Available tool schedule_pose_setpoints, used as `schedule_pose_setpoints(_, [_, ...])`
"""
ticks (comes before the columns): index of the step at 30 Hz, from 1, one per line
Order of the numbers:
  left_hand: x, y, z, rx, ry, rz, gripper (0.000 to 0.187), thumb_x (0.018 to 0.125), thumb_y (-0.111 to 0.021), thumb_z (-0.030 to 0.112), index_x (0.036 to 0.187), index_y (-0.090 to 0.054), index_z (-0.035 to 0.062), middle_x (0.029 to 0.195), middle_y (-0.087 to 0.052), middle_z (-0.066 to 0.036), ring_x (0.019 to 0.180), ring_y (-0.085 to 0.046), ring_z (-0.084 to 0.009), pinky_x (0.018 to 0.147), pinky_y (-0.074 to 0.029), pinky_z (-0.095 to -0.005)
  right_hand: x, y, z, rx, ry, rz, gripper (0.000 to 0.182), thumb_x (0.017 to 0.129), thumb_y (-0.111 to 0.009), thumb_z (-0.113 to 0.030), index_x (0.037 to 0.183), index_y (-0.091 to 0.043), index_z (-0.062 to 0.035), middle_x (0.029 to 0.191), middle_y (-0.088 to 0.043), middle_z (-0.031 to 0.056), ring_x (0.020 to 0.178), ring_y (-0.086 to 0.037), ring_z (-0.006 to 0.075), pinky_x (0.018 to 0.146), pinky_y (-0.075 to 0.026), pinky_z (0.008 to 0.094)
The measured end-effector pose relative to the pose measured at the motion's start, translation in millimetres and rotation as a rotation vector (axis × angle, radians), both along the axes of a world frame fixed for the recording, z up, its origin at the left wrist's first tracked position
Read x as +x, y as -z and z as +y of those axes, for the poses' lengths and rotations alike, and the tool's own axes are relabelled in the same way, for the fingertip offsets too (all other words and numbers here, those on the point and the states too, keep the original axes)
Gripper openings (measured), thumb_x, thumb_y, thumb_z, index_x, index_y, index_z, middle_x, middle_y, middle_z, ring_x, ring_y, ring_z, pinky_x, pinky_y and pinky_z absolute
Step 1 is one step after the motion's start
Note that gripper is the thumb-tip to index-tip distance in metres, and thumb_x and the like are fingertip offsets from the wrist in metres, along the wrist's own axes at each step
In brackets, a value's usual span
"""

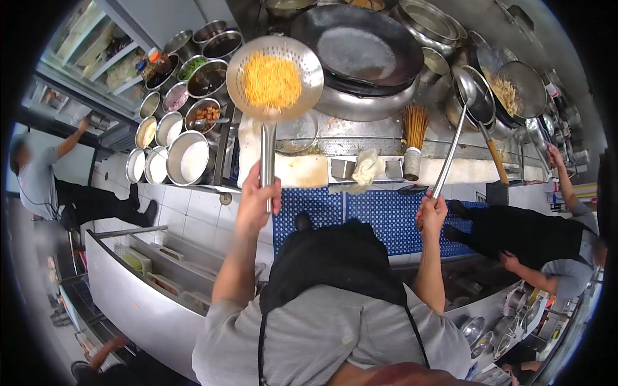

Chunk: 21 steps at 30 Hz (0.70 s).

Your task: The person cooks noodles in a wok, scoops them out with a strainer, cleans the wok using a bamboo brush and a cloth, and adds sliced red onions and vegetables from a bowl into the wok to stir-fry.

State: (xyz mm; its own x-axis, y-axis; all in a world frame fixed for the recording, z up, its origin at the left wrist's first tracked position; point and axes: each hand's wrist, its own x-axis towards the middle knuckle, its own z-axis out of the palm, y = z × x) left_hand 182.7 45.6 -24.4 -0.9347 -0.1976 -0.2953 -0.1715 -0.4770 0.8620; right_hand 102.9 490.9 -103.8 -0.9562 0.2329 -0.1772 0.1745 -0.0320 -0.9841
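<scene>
The left fingers (276,193) grasp a strainer (309,83), its middle hidden by yellow shreds (272,80); the right fingers (440,205) clench a ladle (453,148).

Labels and signs: none readable | bottle and container markings: too small or blurred to read

Beyond the left hand (256,199), the top edge cuts off a pot (287,6). A person (42,175) farther left has a blurred head.
</scene>
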Motion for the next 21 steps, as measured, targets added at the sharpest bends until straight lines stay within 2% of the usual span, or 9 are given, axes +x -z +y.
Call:
schedule_pose_setpoints(5, [-112, -47, 20, -0.314, 0.044, 0.172, 0.056, 0.078, -0.055, -0.007, 0.132, -0.046, -0.0006, 0.078, -0.052, -0.004, 0.049, -0.050, -0.0121, 0.037, -0.042, -0.0267, -35, -45, -7, -0.013, -0.056, 0.064, 0.020, 0.091, -0.059, -0.006, 0.110, -0.055, 0.0002, 0.062, -0.052, 0.0024, 0.041, -0.048, 0.0107, 0.036, -0.042, 0.0252])
schedule_pose_setpoints(7, [-163, -41, 30, -0.449, 0.031, 0.203, 0.061, 0.077, -0.059, -0.006, 0.136, -0.044, -0.0020, 0.078, -0.053, -0.005, 0.047, -0.050, -0.0121, 0.036, -0.040, -0.0287, -40, -60, -8, -0.015, -0.081, 0.037, 0.019, 0.091, -0.059, -0.007, 0.109, -0.055, 0.0006, 0.061, -0.051, 0.0022, 0.040, -0.047, 0.0106, 0.035, -0.042, 0.0260])
schedule_pose_setpoints(10, [-207, -43, 57, -0.849, 0.025, 0.054, 0.070, 0.077, -0.058, -0.004, 0.144, -0.039, -0.0020, 0.076, -0.058, -0.007, 0.048, -0.055, -0.0145, 0.038, -0.043, -0.0309, -41, -61, -2, -0.033, -0.093, 0.037, 0.019, 0.091, -0.059, -0.005, 0.108, -0.055, 0.0011, 0.060, -0.051, 0.0016, 0.040, -0.047, 0.0095, 0.035, -0.040, 0.0257])
schedule_pose_setpoints(11, [-219, -37, 60, -0.961, 0.023, 0.010, 0.076, 0.076, -0.059, -0.004, 0.148, -0.037, 0.0002, 0.081, -0.061, -0.010, 0.050, -0.057, -0.0160, 0.039, -0.045, -0.0323, -39, -60, 2, -0.009, -0.095, 0.028, 0.019, 0.091, -0.059, -0.005, 0.108, -0.055, 0.0012, 0.060, -0.051, 0.0016, 0.040, -0.048, 0.0095, 0.034, -0.040, 0.0258])
schedule_pose_setpoints(13, [-249, -8, 45, -1.301, -0.033, 0.075, 0.079, 0.074, -0.059, -0.004, 0.150, -0.037, 0.0004, 0.085, -0.064, -0.012, 0.050, -0.058, -0.0170, 0.041, -0.046, -0.0329, -35, -60, 12, 0.043, -0.105, -0.003, 0.019, 0.091, -0.059, -0.005, 0.108, -0.055, 0.0013, 0.060, -0.052, 0.0016, 0.040, -0.048, 0.0096, 0.034, -0.040, 0.0260])
schedule_pose_setpoints(16, [-272, 6, 34, -1.557, -0.260, 0.321, 0.079, 0.071, -0.064, 0.006, 0.146, -0.041, -0.0014, 0.086, -0.071, -0.022, 0.058, -0.068, -0.0258, 0.052, -0.053, -0.0372, -33, -60, 21, 0.137, -0.108, -0.006, 0.020, 0.091, -0.059, -0.006, 0.109, -0.055, 0.0029, 0.061, -0.052, 0.0013, 0.039, -0.047, 0.0090, 0.034, -0.039, 0.0264])
schedule_pose_setpoints(17, [-275, 5, 31, -1.414, -0.208, 0.222, 0.079, 0.071, -0.064, 0.005, 0.146, -0.041, -0.0015, 0.086, -0.070, -0.021, 0.057, -0.067, -0.0251, 0.051, -0.053, -0.0370, -33, -63, 22, 0.162, -0.118, -0.002, 0.020, 0.092, -0.059, -0.007, 0.109, -0.055, 0.0032, 0.061, -0.051, 0.0013, 0.039, -0.047, 0.0089, 0.034, -0.039, 0.0264])
schedule_pose_setpoints(19, [-254, -54, 53, -1.116, -0.117, 0.025, 0.079, 0.070, -0.064, 0.003, 0.146, -0.041, -0.0016, 0.086, -0.070, -0.020, 0.055, -0.066, -0.0237, 0.049, -0.052, -0.0368, -40, -71, 16, 0.105, -0.170, 0.041, 0.020, 0.092, -0.060, -0.007, 0.108, -0.055, 0.0034, 0.061, -0.051, 0.0012, 0.039, -0.047, 0.0086, 0.034, -0.038, 0.0266])
schedule_pose_setpoints(21, [-259, -58, 48, -1.002, -0.093, 0.055, 0.074, 0.071, -0.063, -0.002, 0.142, -0.045, -0.0026, 0.079, -0.065, -0.014, 0.050, -0.061, -0.0188, 0.045, -0.049, -0.0348, -53, -87, 4, 0.054, -0.239, 0.057, 0.019, 0.092, -0.059, -0.008, 0.107, -0.055, 0.0031, 0.061, -0.052, 0.0018, 0.039, -0.048, 0.0088, 0.033, -0.038, 0.0269])
